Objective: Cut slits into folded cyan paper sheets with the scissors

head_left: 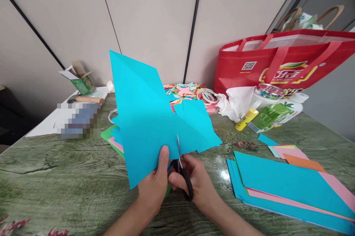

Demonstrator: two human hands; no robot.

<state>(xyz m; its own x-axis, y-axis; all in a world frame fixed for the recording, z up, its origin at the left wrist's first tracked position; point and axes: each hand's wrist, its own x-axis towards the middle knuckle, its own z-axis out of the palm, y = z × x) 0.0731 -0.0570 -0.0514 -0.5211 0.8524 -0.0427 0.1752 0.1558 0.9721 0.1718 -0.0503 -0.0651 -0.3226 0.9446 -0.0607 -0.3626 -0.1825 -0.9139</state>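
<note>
A large sheet of blue paper (144, 118) is held up in front of me, pinched at its lower edge by my left hand (156, 180), thumb on the near face. My right hand (194, 177) grips black-handled scissors (187, 184) with fingers through the loops. Their metal blades stand upright at a cut in the sheet's lower edge, just right of my left thumb. To the right of the blades the paper slants away. Behind it, another blue piece (195, 112) shows, though I cannot tell whether it is joined to the sheet.
At right lies a stack of coloured paper (283, 180), with a yellow glue stick (246, 119), a green carton (271, 118) and a red bag (249, 66) beyond. Colourful folded paper shapes (185, 90) lie at the back. A small green box (81, 82) stands at left.
</note>
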